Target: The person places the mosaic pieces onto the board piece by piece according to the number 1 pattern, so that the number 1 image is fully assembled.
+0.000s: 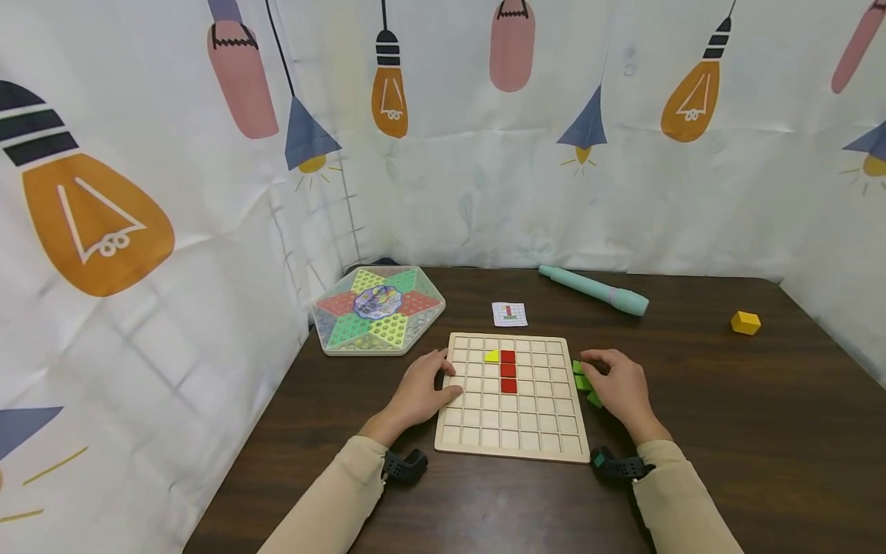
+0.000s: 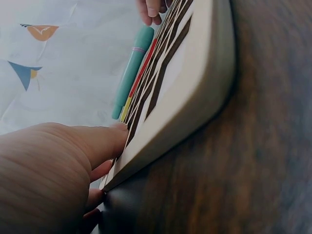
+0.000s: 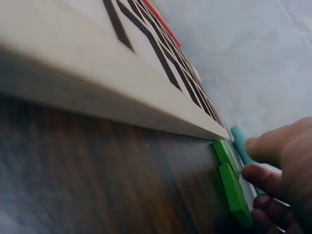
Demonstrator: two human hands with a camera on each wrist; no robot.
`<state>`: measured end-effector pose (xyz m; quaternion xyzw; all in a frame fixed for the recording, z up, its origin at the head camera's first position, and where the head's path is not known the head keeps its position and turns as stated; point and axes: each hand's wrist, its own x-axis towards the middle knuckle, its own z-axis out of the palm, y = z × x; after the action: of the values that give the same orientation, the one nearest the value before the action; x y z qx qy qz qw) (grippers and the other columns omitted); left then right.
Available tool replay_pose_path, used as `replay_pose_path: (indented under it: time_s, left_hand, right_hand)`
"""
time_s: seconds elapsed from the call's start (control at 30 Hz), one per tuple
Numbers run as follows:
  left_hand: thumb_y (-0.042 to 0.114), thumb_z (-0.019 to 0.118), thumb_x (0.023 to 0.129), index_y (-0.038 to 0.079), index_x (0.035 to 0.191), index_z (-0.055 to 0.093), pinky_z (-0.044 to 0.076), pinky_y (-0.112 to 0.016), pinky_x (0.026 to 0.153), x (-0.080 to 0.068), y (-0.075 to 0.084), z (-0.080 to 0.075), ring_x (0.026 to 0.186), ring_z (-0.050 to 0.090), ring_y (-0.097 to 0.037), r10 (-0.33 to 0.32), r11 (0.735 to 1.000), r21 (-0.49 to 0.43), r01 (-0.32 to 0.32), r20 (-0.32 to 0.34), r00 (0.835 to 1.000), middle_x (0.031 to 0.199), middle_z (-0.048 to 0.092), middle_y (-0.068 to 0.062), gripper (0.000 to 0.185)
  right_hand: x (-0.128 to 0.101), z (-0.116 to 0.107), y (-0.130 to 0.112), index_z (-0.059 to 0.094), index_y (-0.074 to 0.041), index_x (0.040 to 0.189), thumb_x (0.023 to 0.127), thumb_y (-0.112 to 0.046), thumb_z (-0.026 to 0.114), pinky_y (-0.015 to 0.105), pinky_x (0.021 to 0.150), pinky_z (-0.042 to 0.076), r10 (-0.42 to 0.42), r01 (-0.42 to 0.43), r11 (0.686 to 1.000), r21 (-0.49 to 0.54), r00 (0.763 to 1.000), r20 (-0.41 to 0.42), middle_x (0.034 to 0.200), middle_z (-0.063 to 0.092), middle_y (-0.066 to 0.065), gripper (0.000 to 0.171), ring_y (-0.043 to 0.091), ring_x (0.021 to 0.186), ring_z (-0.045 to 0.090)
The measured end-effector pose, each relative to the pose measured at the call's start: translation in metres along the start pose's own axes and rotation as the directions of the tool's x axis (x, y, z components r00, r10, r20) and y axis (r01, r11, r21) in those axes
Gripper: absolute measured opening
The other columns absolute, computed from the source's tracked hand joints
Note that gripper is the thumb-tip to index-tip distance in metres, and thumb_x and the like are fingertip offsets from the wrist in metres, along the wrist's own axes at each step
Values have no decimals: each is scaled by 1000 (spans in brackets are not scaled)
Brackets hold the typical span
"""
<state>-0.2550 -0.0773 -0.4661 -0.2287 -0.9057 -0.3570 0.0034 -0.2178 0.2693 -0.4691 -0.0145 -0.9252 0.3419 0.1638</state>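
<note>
On the dark brown wooden desk (image 1: 498, 504), a square, pale wooden board marked with a grid of cells (image 1: 490, 419) lies flat before a person in beige sleeves (image 1: 328, 504). Three red square pieces (image 1: 508, 369) fill neighbouring cells in one column running toward the person, and a yellow piece with a slanted side (image 1: 491, 356) sits in the cell just left of the farthest red one. The left hand (image 1: 418, 391) rests at the board's left edge, its thumb apart from the other fingers (image 1: 438, 362) and touching the rim. Just beside the right edge lie three small green blocks (image 1: 583, 382), close together on the desk. The right hand (image 1: 618, 391) is over them, thumb and forefinger a little apart with a gap between the tips; whether a fingertip touches a block, I cannot tell. Beyond the board lies a small white card with a printed grid and coloured figure (image 1: 510, 315), between a hexagonal clear plastic box with a coloured star pattern (image 1: 321, 331) on the left and a long teal tube (image 1: 591, 288) on the right. Farther right stands a yellow block (image 1: 745, 322), well apart from everything else.
</note>
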Motion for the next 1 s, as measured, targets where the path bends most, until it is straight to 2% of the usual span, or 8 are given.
replay_pose_path:
  time_s: [0.17, 0.53, 1.0]
  left_hand:
    - [25, 71, 91, 13, 100, 60, 24, -59, 113, -1, -1, 0, 144, 28, -36, -1, 1000, -1, 1, 0, 1000, 151, 39, -19, 18]
    - [26, 71, 91, 13, 99, 60, 24, -57, 114, 0, -1, 0, 144, 28, -33, -13, 1000, 12, 13, 5, 1000, 152, 39, -16, 19]
    - [27, 71, 91, 14, 101, 60, 24, -56, 114, 0, 1, 0, 144, 28, -33, -21, 1000, 15, 20, 2, 1000, 152, 39, -15, 19]
  right_hand:
    - [0, 1, -1, 68, -4, 119, 93, -18, 67, 56, 89, 47, -4, 4, 1000, -19, 999, 42, 121, 61, 21, 30, 40, 109, 57]
    - [0, -1, -5, 69, -3, 116, 93, -16, 66, 54, 83, 49, 6, -5, 998, -56, 1000, 20, 115, 63, 20, 27, 38, 102, 58]
    - [11, 1, 1, 68, -5, 120, 93, -28, 66, 52, 80, 48, 47, -41, 998, -55, 992, 117, 119, 59, 21, 36, 35, 100, 56]
